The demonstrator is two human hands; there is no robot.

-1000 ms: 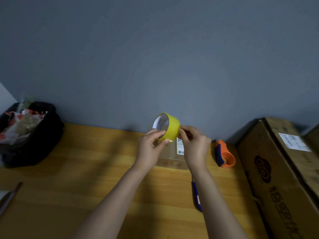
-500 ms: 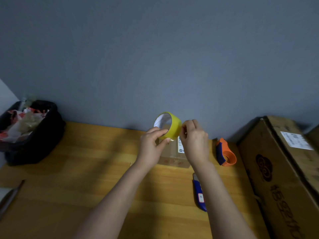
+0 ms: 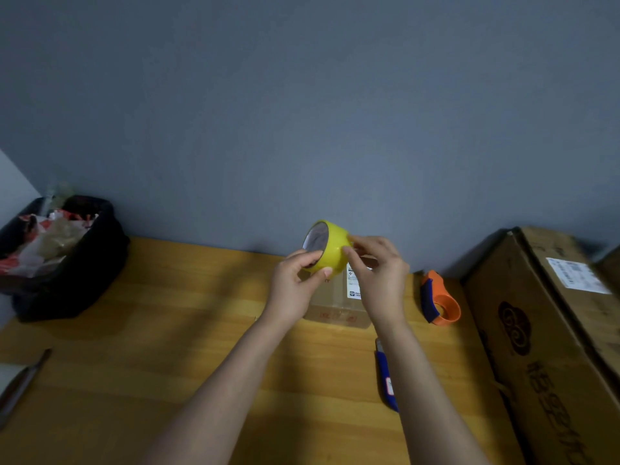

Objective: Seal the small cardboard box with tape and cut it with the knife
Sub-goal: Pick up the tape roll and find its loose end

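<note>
From the head view, the person holds a round roll of yellow tape [image 3: 330, 247] up in the air, just above a small brown cardboard box [image 3: 337, 305]. The left hand [image 3: 295, 283] is curled around the bottom of the roll, with the thumb on the outside and the fingers at the open side. The right hand [image 3: 379, 273] touches the roll's right edge, with the fingertips [image 3: 347, 251] pinched on the tape there; I cannot tell if a loose end is caught between them. The small box sits on the yellow wooden table [image 3: 167, 330], close to the grey wall [image 3: 302, 112], partly hidden by both hands. A blue box-cutter knife [image 3: 385, 380] lies on the table, just beside the right arm and near the box. An orange and blue tape holder [image 3: 439, 302] rests to the right of the box. A big brown cardboard box [image 3: 543, 347] fills the right side. A black bag full of scraps [image 3: 57, 256] sits far left
</note>
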